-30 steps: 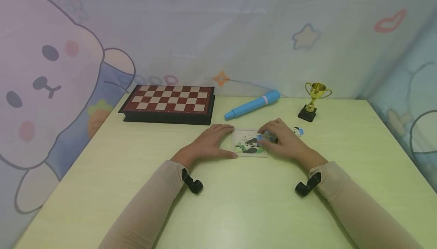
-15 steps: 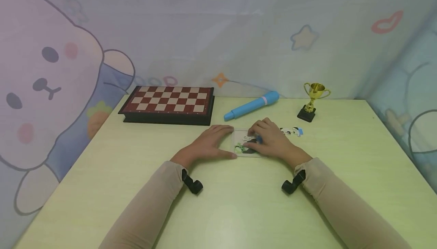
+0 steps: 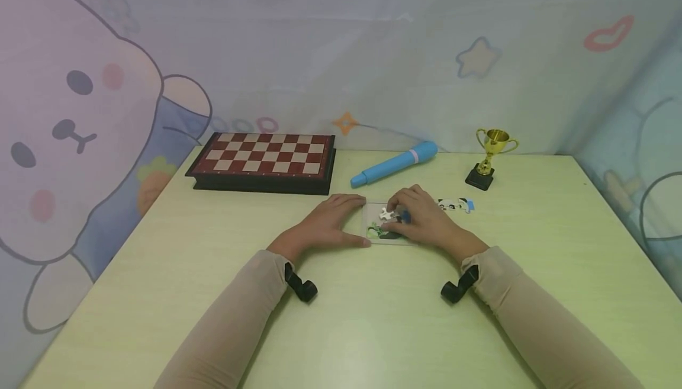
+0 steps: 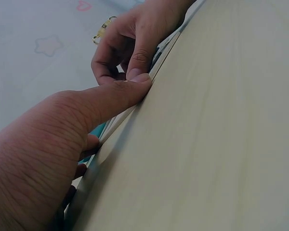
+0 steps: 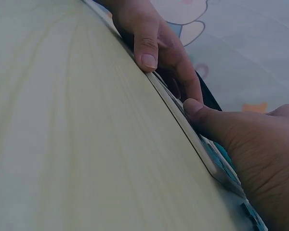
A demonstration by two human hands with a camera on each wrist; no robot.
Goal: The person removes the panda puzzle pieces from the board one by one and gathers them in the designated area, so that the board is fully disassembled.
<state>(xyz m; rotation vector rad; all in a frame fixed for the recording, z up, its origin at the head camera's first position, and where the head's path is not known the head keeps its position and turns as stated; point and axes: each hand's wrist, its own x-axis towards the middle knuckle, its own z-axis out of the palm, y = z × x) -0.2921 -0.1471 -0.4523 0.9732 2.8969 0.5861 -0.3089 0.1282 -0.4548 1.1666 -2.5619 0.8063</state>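
A small square jigsaw puzzle in a pale tray (image 3: 393,243) lies flat on the table. My left hand (image 3: 326,224) holds the tray's left side, thumb at the near corner and fingertips at the far one. Over the tray's right part, my right hand (image 3: 425,218) has thumb and index finger at a white puzzle piece (image 3: 386,214), which it seems to pinch; the contact is partly hidden. Green and black picture pieces (image 3: 378,232) lie below it in the tray. Loose panda-face pieces (image 3: 453,205) rest on the table beyond the right hand.
A folded chessboard box (image 3: 261,164) sits at the back left of the table (image 3: 341,330). Behind the tray lies a blue microphone-shaped toy (image 3: 394,165). A gold trophy cup (image 3: 486,161) on a black base stands at the back right, before a printed cloth backdrop (image 3: 330,51).
My right hand has moved left over the tray, uncovering the panda-face pieces to its right. The white piece now shows more plainly near its fingertips. My left hand stays at the tray.
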